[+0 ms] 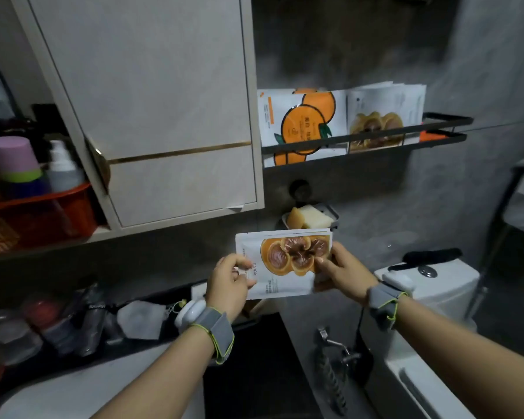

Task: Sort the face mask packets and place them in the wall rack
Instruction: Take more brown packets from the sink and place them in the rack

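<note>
- Soap (310, 217) sits on a wall dish just above your held stack (288, 261), between it and the wall rack (445, 128).
- Cabinet (152, 101) door hangs just left of the rack; red basket (43, 213) with bottles far left; toilet tank (436, 285) at right.
- Dim room, grey wall.
- Rack holds orange-print packets (303, 122) at left and mushroom-print packets (381, 116) at right, all upright.
- Held stack: white packets, brown mushroom print on top, held sideways below the rack. Your left hand (229, 282) pinches its left edge; your right hand (342, 275) grips its right edge, thumb on front.
</note>
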Motion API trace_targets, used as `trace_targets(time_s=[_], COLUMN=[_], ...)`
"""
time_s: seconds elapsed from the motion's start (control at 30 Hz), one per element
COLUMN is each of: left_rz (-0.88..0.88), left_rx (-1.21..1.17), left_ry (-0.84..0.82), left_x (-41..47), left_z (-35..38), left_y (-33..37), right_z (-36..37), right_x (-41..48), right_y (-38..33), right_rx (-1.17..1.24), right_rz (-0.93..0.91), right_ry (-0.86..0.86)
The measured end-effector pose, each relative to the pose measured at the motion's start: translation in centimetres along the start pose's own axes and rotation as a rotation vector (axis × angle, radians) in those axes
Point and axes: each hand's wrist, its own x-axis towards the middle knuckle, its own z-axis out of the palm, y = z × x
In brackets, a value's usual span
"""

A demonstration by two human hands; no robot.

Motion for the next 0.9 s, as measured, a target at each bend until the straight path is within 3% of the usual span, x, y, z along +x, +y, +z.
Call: trace_targets(time_s=[0.17,0.6,0.9], left_rz=[0.123,0.257,0.326], left_rx=[-0.046,-0.033,0.346], left_ry=[-0.001,-0.007,0.035], left_x=[1.9,8.4,11.8], left_z=[3.5,10.4,14.0], left_y=[6.2,22.8,31.1], right_z=[-7.4,-23.6,-29.9], right_x=[2.2,9.4,13.6], right_y=[-2.7,-9.6,-12.7], right_rx=[0.132,-0.019,0.032], right_rz=[-0.043,-0.233,-0.316], right_ry=[0.033,0.254,0.390])
